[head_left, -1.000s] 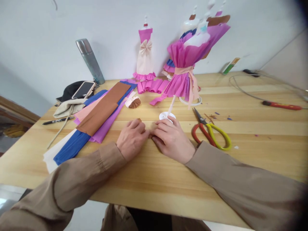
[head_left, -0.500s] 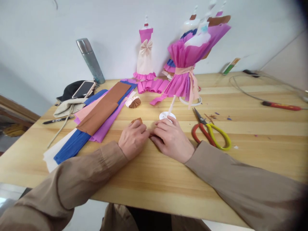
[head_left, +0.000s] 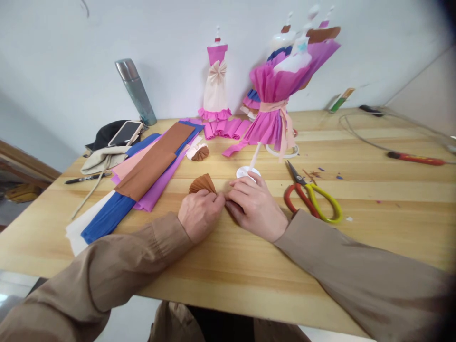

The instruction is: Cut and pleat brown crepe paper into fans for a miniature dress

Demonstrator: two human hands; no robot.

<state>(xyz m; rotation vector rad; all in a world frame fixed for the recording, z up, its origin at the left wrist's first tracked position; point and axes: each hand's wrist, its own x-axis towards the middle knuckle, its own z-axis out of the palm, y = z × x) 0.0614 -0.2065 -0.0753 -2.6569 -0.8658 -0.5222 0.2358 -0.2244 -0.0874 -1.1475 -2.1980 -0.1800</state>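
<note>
My left hand point(head_left: 199, 211) is closed on a piece of brown crepe paper point(head_left: 202, 183), whose pleats fan out above the knuckles. Against its fingertips, my right hand point(head_left: 254, 204) pinches the gathered end of the same paper, mostly hidden by the fingers. Just behind the right fingers is a round white base point(head_left: 245, 172) with a white post, under a dress form in a magenta paper dress point(head_left: 269, 126) tied with a peach sash. A small cream-and-brown pleated rosette point(head_left: 198, 152) lies beyond my left hand.
Scissors point(head_left: 313, 194) with red and yellow handles lie right of my right hand, near paper scraps. Layered crepe paper strips point(head_left: 146, 175) spread to the left. Behind stand another dressed form point(head_left: 215, 85), a thermos point(head_left: 137, 92) and a phone point(head_left: 125, 133). A red-handled tool point(head_left: 416, 158) trails a cord.
My left hand has shifted slightly right and down toward my right hand. More of the brown pleated fan now shows above it. My right hand has hardly moved.
</note>
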